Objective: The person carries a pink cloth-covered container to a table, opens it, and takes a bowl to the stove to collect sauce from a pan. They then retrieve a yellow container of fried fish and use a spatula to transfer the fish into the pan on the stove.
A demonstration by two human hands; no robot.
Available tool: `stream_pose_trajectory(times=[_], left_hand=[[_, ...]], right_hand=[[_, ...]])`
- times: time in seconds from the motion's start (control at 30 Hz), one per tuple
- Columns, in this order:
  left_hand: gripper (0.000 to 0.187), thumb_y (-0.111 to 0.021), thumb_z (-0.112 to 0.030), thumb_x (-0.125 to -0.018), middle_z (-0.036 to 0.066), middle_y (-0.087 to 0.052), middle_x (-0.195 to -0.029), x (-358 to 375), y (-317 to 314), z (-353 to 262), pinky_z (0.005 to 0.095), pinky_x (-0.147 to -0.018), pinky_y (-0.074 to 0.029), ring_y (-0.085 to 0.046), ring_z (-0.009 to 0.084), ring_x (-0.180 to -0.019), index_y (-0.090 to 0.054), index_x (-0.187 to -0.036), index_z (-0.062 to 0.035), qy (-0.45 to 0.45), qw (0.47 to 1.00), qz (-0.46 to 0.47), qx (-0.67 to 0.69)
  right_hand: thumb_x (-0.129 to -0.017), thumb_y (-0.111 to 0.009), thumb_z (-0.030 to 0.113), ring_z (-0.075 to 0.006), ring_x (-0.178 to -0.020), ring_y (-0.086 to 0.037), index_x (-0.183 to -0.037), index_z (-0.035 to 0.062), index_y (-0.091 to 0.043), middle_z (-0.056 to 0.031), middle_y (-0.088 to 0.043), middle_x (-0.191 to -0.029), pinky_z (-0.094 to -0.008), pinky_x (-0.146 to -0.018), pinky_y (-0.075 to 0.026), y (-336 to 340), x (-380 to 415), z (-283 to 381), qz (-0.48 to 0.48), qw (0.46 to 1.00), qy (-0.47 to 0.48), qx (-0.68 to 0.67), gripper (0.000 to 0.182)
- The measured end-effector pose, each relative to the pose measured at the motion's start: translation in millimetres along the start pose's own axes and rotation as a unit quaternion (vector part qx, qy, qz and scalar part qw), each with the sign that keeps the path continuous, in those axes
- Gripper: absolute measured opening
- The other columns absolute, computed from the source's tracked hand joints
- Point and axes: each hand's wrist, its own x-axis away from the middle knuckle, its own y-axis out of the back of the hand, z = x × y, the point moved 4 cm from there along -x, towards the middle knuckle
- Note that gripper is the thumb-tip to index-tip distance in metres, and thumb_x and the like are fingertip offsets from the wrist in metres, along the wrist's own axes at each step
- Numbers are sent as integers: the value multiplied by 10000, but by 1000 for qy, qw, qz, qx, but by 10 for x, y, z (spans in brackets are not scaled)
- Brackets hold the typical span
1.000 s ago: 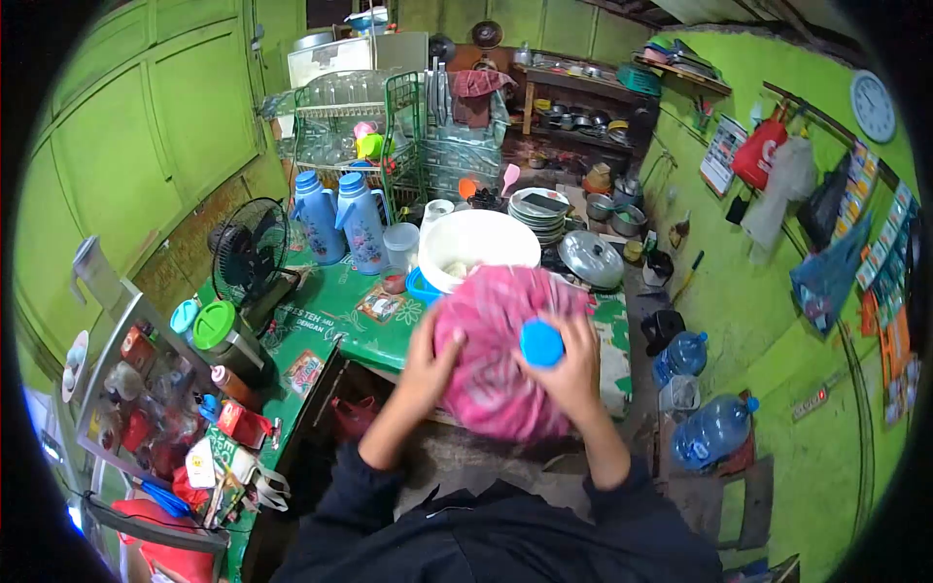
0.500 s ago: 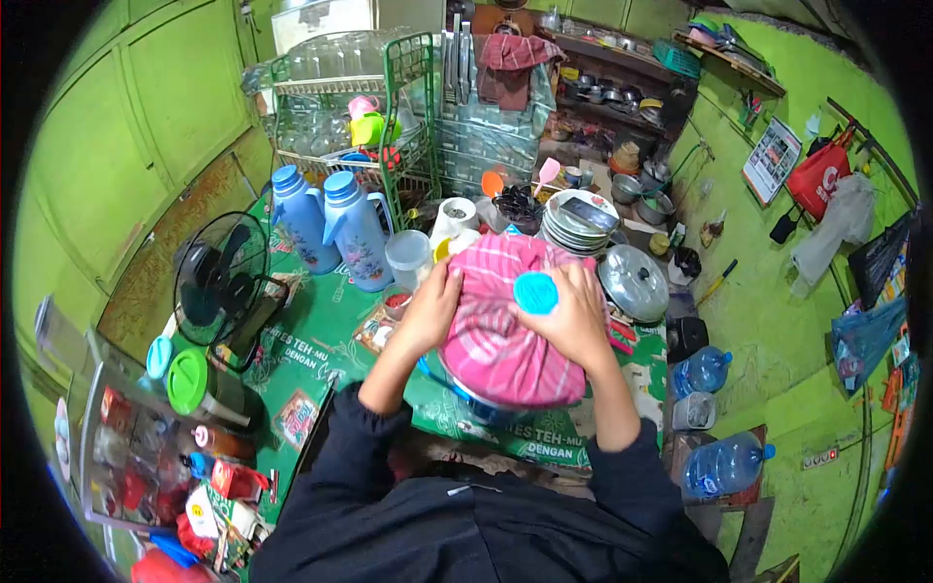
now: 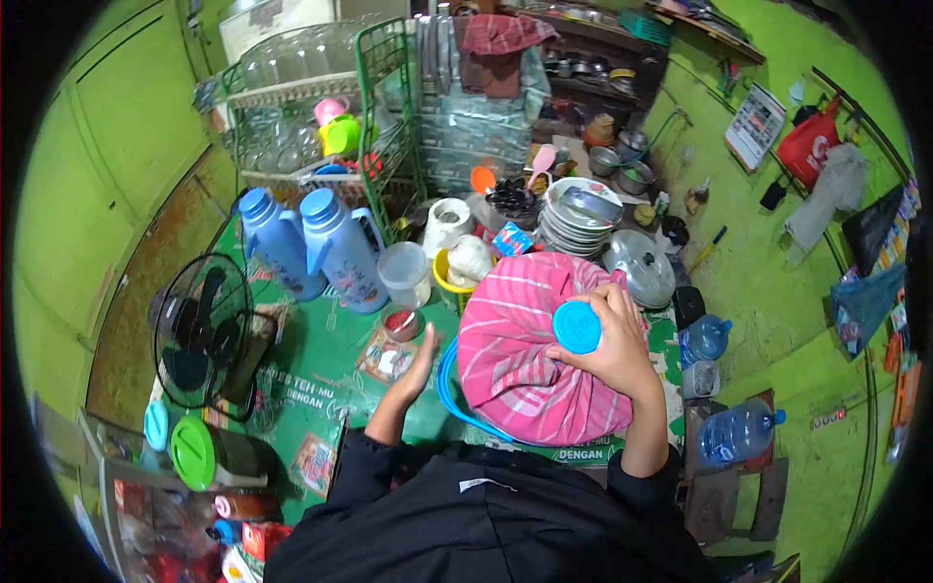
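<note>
At the front of the green worktop (image 3: 306, 355) sits a pink checked cloth (image 3: 530, 394), rounded like a bundle and gathered into folds near its middle. The right hand (image 3: 622, 345) grips a round blue lid (image 3: 577, 327) by its edge, thumb on one side and fingers on the other, just over those folds; whether the fingers also press on the fabric I cannot tell. The left hand (image 3: 413, 374) is open and holds nothing – its fingers are straight, near the blue rim (image 3: 446, 389) that curves out along the cloth's left side. What the cloth covers is hidden. Just beyond the left hand is a small tub (image 3: 399, 324) with red contents. Behind the cloth stand a yellow container (image 3: 450, 275) and a stack of plates (image 3: 573, 235) – a domed metal lid (image 3: 639, 269) lies beside the plates, on the right.
</note>
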Motion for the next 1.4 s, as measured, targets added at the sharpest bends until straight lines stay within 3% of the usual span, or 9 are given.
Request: stream_pose_trajectory(times=[0.13, 0.2, 0.37, 0.6, 0.67, 0.77, 0.87, 0.9, 1.4], left_hand=[[899, -256, -707, -907, 148, -348, -1480, 539, -511, -508, 480, -1135, -174, -291, 272, -1382, -286, -1441, 16, 36, 971, 47, 231], [837, -279, -668, -926, 140, -382, -1461, 686, -589, -1023, 461, -1111, -241, -329, 262, -1366, -343, -1415, 8, -119, 954, 5, 276], [569, -668, -167, -876, 108, -549, -1251, 937, -807, -1625, 297, -1016, -370, -513, 142, -1147, -412, -1346, 27, -160, 981, -56, 96], [539, -683, -90, -853, 109, -579, -1205, 951, -918, -1652, 296, -967, -424, -557, 152, -1087, -431, -1315, 26, -162, 971, -77, 158], [530, -676, -94, -858, 108, -577, -1207, 979, -928, -1673, 298, -973, -418, -553, 153, -1093, -433, -1314, 25, -160, 972, -77, 151], [514, -665, -102, -867, 107, -574, -1208, 972, -916, -1668, 299, -981, -408, -545, 153, -1101, -437, -1311, 23, -165, 974, -82, 132], [498, -656, -101, -872, 105, -574, -1199, 965, -918, -1645, 296, -979, -405, -541, 147, -1095, -442, -1303, 28, -174, 972, -92, 128], [499, -656, -101, -872, 104, -574, -1198, 975, -927, -1671, 295, -978, -405, -540, 146, -1095, -441, -1303, 29, -177, 972, -93, 127], [502, -653, -55, -868, 109, -563, -1194, 974, -912, -1727, 297, -993, -392, -519, 146, -1120, -429, -1307, 41, -178, 977, -107, 40]], right_hand=[[-566, -840, 513, -297, -1025, -499, -1125, 129, -611, -95, -508, -1031, -426, -905, -372, 27, 8, -5, 20, 1000, -11, -9, 716], [-537, -845, 525, -299, -1038, -497, -1161, 142, -602, -100, -504, -1052, -425, -918, -367, 48, -1, 27, 25, 1000, 14, -13, 772], [-554, -822, 552, -291, -1044, -480, -1201, 145, -582, -100, -488, -1068, -415, -922, -361, 32, 8, -31, 43, 999, 21, -5, 800], [-809, -667, 487, -264, -1024, -471, -837, 65, -688, -90, -532, -943, -363, -911, -365, -30, -623, -383, 131, 986, 17, -105, 424], [-782, -713, 469, -255, -1032, -504, -773, 49, -616, -103, -547, -981, -358, -901, -393, -184, -958, -321, 115, 982, 150, -29, 432], [-763, -786, 272, -203, -1071, -520, -687, 58, -444, -121, -536, -1095, -347, -891, -422, -564, -1324, -345, 286, 915, 78, -275, 411], [-761, -780, 382, -242, -1163, -485, -1163, 33, -527, -142, -512, -1238, -362, -992, -384, -846, -1417, -359, 331, 910, 103, -227, 590], [-777, -750, 442, -251, -1237, -443, -1407, 48, -352, -157, -462, -1351, -363, -1048, -341, -902, -1394, -323, 391, 888, 50, -236, 844], [-781, -739, 479, -172, -980, -555, -1109, 19, -574, -92, -614, -1026, -298, -860, -433, -971, -1460, -285, 448, 861, 48, -235, 588]])
